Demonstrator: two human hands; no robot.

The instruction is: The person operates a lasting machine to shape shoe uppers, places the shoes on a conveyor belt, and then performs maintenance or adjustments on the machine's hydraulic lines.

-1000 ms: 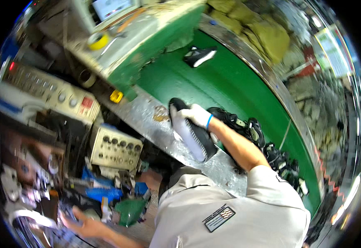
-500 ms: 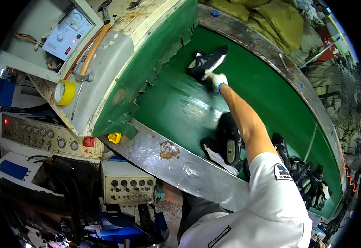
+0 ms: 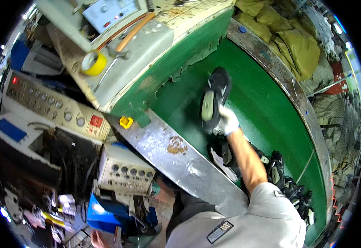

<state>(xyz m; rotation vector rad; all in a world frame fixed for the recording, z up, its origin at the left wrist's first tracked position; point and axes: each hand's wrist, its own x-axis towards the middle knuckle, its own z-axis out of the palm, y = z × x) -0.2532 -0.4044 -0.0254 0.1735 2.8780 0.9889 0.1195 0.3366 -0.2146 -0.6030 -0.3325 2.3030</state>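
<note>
My right hand [image 3: 229,120], in a white glove, is closed on a black sneaker [image 3: 222,84] by its heel end. The sneaker is tilted, its pale sole patch turned to the left and its toe pointing away from me; motion blurs it. Below it, a shoe with a white sole edge [image 3: 222,164] and other dark shoes lie near the metal edge, partly hidden by my forearm. To the right of my arm is another black shoe [image 3: 277,168], with a heap of dark shoes [image 3: 298,196] nearer me. My left hand does not show.
The green surface [image 3: 263,111] is bordered by a metal rim [image 3: 188,167]. On the grey ledge at left lie a yellow tape roll [image 3: 93,63] and a hammer [image 3: 135,32]. Control panels [image 3: 44,97] stand at left. Yellowish sacks [image 3: 298,51] are piled at far right.
My right hand has drawn back toward me, with the black sneaker now lifted and turned so its sole shows. The view has shifted, moving the surroundings in the picture.
</note>
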